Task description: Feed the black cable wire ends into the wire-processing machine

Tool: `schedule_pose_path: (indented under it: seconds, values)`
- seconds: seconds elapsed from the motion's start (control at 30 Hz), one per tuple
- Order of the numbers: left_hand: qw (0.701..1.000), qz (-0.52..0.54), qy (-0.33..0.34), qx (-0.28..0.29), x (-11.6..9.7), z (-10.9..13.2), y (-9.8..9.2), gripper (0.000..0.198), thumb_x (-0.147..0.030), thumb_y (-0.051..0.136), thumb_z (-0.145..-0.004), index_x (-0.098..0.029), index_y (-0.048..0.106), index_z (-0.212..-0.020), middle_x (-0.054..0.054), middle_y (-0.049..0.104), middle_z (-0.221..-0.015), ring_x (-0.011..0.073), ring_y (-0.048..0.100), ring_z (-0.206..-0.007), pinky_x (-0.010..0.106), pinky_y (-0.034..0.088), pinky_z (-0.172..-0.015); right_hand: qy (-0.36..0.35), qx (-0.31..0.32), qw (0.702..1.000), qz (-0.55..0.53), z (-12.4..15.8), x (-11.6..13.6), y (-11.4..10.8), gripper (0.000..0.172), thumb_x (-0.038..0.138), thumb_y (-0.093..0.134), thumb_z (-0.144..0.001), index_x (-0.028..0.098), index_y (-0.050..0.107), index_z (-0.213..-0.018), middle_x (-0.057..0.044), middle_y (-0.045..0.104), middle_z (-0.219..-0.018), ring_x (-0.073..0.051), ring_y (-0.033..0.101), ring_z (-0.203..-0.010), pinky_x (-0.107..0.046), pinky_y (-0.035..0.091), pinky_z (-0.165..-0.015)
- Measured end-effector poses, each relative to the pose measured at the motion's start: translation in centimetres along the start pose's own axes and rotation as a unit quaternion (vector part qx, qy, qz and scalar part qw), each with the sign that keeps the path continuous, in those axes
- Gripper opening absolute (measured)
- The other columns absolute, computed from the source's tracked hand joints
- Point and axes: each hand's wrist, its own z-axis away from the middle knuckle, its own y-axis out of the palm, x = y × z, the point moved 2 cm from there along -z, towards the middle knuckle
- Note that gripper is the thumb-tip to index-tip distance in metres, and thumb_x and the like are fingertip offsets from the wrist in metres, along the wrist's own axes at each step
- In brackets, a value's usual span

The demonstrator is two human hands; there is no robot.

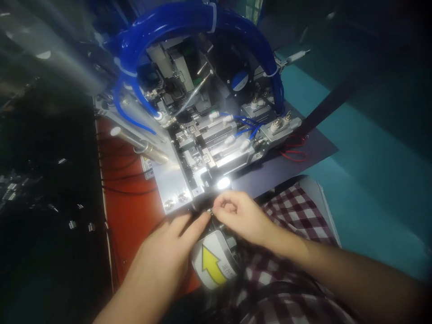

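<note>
Small part between both hands' fingers

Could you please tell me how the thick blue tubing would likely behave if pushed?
The thick blue tubing would probably flex yet spring back, as it holds a smooth arch. Its glossy surface may feel slippery. White ties around it probably make it move as one bundle.

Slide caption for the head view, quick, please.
Left hand and right hand meet at a tiny part by the machine, near a yellow arrow.
</note>
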Motion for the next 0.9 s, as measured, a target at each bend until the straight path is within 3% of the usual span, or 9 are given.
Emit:
schedule_pose_path:
  seconds: [0.13, 0.27, 0.4, 0.5, 0.63, 0.9]
  values:
    - [0.999, 0.002, -0.003, -0.041, -0.2, -0.2, 0.1, 0.055, -0.006, 0.035, -0.083, -0.026, 0.056, -0.13, 0.008, 0.066, -0.105, 0.0177, 0.064, -0.075, 0.023, 0.049, -0.053, 0.042, 0.028, 0.999, 0.02, -0.1, 0.6, -0.5, 0.009, 0.02, 0.06, -0.078, 0.018, 0.058, -0.069, 0.004, 0.054, -0.054, -0.01, 0.048, -0.045, -0.021, 0.035, -0.044]
    - [0.993, 0.082, 0.01, -0.082, 0.4, -0.1, 0.4, 0.049, -0.008, 0.033, -0.089, -0.028, 0.057, -0.127, 0.004, 0.065, -0.094, 0.0144, 0.063, -0.074, 0.021, 0.05, -0.059, 0.071, 0.086, 0.988, -0.107, -0.2, -0.2, -1.0, 0.017, 0.026, 0.06, -0.082, 0.015, 0.061, -0.069, 0.002, 0.061, -0.065, -0.007, 0.052, -0.048, -0.022, 0.041, -0.053]
    - [0.983, 0.122, 0.021, -0.133, 0.7, 0.1, 0.4, 0.032, -0.01, 0.04, -0.092, -0.018, 0.057, -0.118, 0.007, 0.066, -0.099, 0.0151, 0.065, -0.085, 0.022, 0.053, -0.071, 0.071, 0.063, 0.98, -0.177, 0.0, -1.1, -1.2, 0.016, 0.029, 0.061, -0.081, 0.014, 0.064, -0.074, 0.001, 0.063, -0.07, -0.007, 0.052, -0.05, -0.023, 0.041, -0.055]
    - [0.982, 0.126, 0.02, -0.14, 0.7, 0.1, 0.3, 0.024, -0.012, 0.042, -0.093, -0.016, 0.057, -0.111, 0.006, 0.067, -0.096, 0.0145, 0.065, -0.084, 0.021, 0.052, -0.072, 0.064, 0.065, 0.98, -0.177, 0.1, -1.0, -0.8, 0.012, 0.025, 0.062, -0.079, 0.014, 0.063, -0.072, 0.001, 0.063, -0.068, -0.007, 0.052, -0.051, -0.023, 0.041, -0.055]
    - [0.983, 0.129, 0.008, -0.129, 0.6, 0.0, 0.2, 0.024, -0.011, 0.042, -0.093, -0.018, 0.058, -0.109, 0.005, 0.065, -0.094, 0.013, 0.064, -0.082, 0.019, 0.051, -0.07, 0.087, 0.045, 0.979, -0.181, 0.2, -0.4, -0.2, 0.006, 0.017, 0.063, -0.076, 0.015, 0.061, -0.071, 0.004, 0.059, -0.064, -0.007, 0.051, -0.05, -0.022, 0.041, -0.053]
    - [0.982, 0.135, 0.005, -0.134, 0.7, 0.2, 0.4, 0.024, -0.01, 0.043, -0.093, -0.017, 0.058, -0.111, 0.005, 0.063, -0.099, 0.0114, 0.062, -0.088, 0.016, 0.048, -0.076, 0.092, 0.005, 0.976, -0.2, 0.2, -0.2, 0.5, 0.011, 0.012, 0.062, -0.076, 0.014, 0.059, -0.066, 0.007, 0.054, -0.053, -0.006, 0.048, -0.047, -0.021, 0.037, -0.05]
